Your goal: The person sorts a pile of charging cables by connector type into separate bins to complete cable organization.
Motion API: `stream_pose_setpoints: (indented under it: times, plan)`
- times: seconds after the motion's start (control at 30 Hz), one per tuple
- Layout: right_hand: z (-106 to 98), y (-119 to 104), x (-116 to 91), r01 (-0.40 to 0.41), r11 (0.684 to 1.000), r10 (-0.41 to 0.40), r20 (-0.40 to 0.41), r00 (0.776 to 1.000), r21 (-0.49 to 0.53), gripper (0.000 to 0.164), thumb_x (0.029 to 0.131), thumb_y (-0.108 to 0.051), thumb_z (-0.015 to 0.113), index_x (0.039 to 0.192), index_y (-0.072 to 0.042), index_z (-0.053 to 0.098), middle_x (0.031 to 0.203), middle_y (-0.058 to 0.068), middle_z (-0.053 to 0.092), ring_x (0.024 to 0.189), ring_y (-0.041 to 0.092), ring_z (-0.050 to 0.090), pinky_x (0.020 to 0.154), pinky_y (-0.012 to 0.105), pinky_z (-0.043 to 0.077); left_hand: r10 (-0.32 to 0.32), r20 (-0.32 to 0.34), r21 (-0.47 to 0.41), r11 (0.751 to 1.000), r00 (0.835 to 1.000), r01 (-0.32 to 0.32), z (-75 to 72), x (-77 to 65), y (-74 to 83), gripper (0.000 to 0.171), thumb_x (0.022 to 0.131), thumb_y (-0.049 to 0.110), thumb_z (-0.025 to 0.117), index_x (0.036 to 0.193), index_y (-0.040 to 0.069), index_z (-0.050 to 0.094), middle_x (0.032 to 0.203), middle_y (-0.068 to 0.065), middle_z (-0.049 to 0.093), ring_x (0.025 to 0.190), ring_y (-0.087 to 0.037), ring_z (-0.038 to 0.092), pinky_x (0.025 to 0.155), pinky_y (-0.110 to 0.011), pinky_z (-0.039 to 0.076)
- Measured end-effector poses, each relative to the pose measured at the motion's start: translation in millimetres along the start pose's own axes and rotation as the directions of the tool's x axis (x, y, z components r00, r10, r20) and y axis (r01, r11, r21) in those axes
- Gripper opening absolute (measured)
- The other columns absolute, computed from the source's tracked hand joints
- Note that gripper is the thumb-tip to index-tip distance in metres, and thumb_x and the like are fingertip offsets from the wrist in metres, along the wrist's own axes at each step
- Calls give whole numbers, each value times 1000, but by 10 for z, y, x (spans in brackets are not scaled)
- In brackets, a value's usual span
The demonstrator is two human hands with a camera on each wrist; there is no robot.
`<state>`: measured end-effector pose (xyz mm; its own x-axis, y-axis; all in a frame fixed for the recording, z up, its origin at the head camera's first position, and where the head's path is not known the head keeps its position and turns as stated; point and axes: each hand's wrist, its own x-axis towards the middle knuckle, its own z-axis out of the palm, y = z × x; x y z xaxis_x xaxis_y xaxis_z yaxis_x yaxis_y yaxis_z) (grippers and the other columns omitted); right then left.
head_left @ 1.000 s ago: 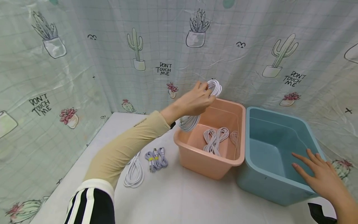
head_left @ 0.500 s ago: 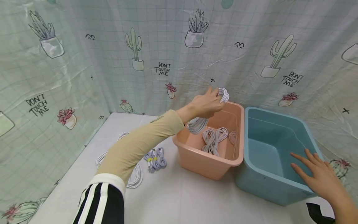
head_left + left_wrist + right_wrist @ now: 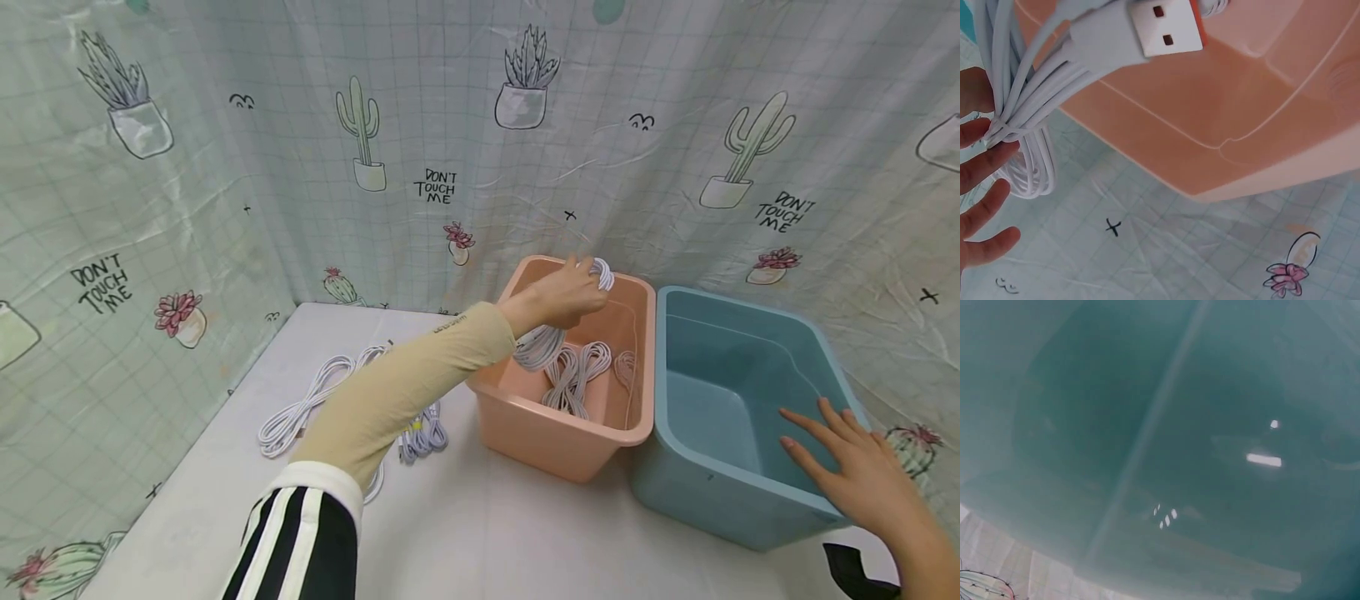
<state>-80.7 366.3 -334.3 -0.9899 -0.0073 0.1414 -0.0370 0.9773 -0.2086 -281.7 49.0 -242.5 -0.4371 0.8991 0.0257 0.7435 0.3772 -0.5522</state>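
Observation:
Over the orange bin (image 3: 555, 446), my left hand (image 3: 566, 293) pinches a white USB cable (image 3: 538, 348) bundled at its middle, with loops sticking out on both sides. In the left wrist view the cable's USB plug (image 3: 1169, 28) shows large, and the thumb and fingers (image 3: 988, 169) hold the tied middle. Inside the bin lie another tied white cable (image 3: 573, 379) and its faint mirror image on the wall. My right hand (image 3: 862, 467) rests with spread fingers at the near right rim of the blue bin (image 3: 720, 487); the right wrist view shows only the blue bin's wall.
Left on the white table (image 3: 525, 542) lie a long white cable bundle (image 3: 300, 412) and small grey-purple cables (image 3: 425, 433) with yellow ties, partly behind the left sleeve (image 3: 420, 367). A cactus-print sheet (image 3: 450, 108) hangs behind the bins.
My left hand has moved right and down with the white USB cable, from the orange bin's far left edge to over its inside. The right hand stays on the blue bin.

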Motion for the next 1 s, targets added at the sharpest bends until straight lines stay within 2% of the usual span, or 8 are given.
stream_pose_setpoints:
  times: [0.13,0.27,0.4,0.53,0.67,1.0]
  plan:
    - [8,1,-3,4,1000,-4,-5,1000,4,54,92,-37,43,129,2,39,138,39,9,121,62,2,93,71,-4,-2,9,2,1000,1000,2,60,4,14,22,85,14,47,104,16,58,107,-6,62,110,-31,47,94,-48,38]
    - [15,3,-4,6,1000,-6,-8,1000,6,53,92,-37,43,128,2,39,137,39,10,121,62,2,94,71,-4,-13,32,-10,1000,999,14,129,12,26,18,84,14,49,98,18,59,100,-3,64,107,-29,49,91,-45,39]
    - [23,0,-5,11,1000,-11,-8,1000,5,53,92,-37,43,129,2,39,138,39,10,121,62,2,93,71,-4,-13,58,-9,1000,998,13,187,12,37,18,84,15,51,99,19,60,97,-2,65,105,-28,50,88,-45,41]
    - [25,-5,-6,12,1000,-12,-5,1000,-1,53,92,-37,44,129,2,40,138,39,10,121,63,3,92,72,-1,-24,57,44,999,998,22,196,-1,21,27,86,20,49,112,18,57,110,-6,61,111,-31,47,91,-47,41]
    - [15,-5,-3,6,1000,-6,-3,1000,-14,54,92,-38,43,129,1,40,137,40,11,120,63,4,90,72,3,-36,38,72,997,999,33,166,-8,-7,32,86,21,46,117,20,53,118,-9,55,112,-31,45,93,-47,40]
    - [-1,-5,-8,0,1000,0,6,1000,-13,54,92,-38,43,129,2,39,137,40,10,120,63,3,90,72,3,-17,25,-22,1000,1000,18,115,-78,-38,39,83,37,55,119,21,50,127,-10,48,118,-33,40,98,-49,34]
